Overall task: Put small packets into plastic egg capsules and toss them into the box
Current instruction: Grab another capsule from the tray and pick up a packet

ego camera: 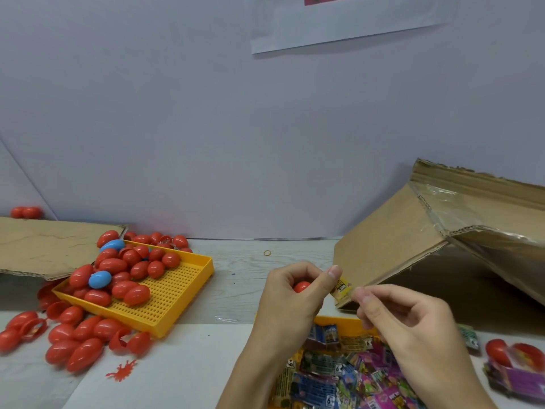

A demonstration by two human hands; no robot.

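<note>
Red capsule is gripped by the left hand while a yellow packet, pinched by the right hand, is being loaded; closing likely follows.

A rubber band, and perhaps a red splat toy, lie on the table.

Open lane: bare table is lying free from centre toward 12 o'clock, with only a rubber band sitting there.
9 o'clock: yellow tray and spilled red capsules are crowding the way.
2 o'clock: cardboard box is leaning in, blocking.
5 o'clock: packet pile is filling the near edge.
</note>
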